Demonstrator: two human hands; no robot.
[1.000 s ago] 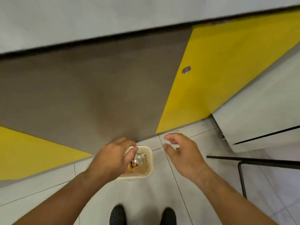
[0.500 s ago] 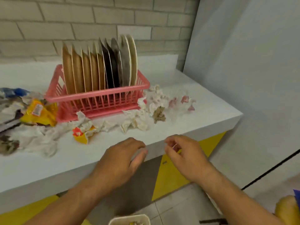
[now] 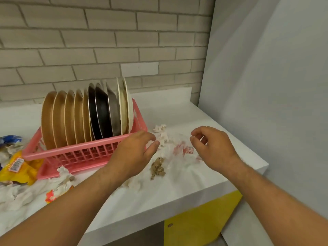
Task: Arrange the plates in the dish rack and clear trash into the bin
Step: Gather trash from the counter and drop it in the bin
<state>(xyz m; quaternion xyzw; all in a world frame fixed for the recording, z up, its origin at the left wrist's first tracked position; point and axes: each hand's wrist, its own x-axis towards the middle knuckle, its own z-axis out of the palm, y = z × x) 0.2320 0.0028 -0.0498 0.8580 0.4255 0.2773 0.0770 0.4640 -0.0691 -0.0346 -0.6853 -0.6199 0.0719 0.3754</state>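
Note:
A pink dish rack (image 3: pixel 74 151) stands on the white counter (image 3: pixel 177 194) with several plates (image 3: pixel 85 114) upright in it: tan ones at the left, dark ones in the middle, white ones at the right. Crumpled white tissue (image 3: pixel 162 133), red-and-white scraps (image 3: pixel 184 149) and a brown crumpled scrap (image 3: pixel 157 168) lie right of the rack. My left hand (image 3: pixel 134 153) hovers over the rack's right front corner, fingers loosely bent and holding nothing. Above the red-and-white scraps my right hand (image 3: pixel 213 148) hangs with curled fingers, also holding nothing. The bin is out of view.
More trash lies at the left: a yellow wrapper (image 3: pixel 17 167), a blue wrapper (image 3: pixel 10 139), white tissue (image 3: pixel 21 194) and an orange scrap (image 3: pixel 50 195). A brick wall stands behind the counter, a grey wall (image 3: pixel 266 86) at its right end, and a yellow cabinet door (image 3: pixel 197 224) below.
The view rose from the bin on the floor to the counter. Both hands moved up and forward from the counter's edge to above the trash beside the rack.

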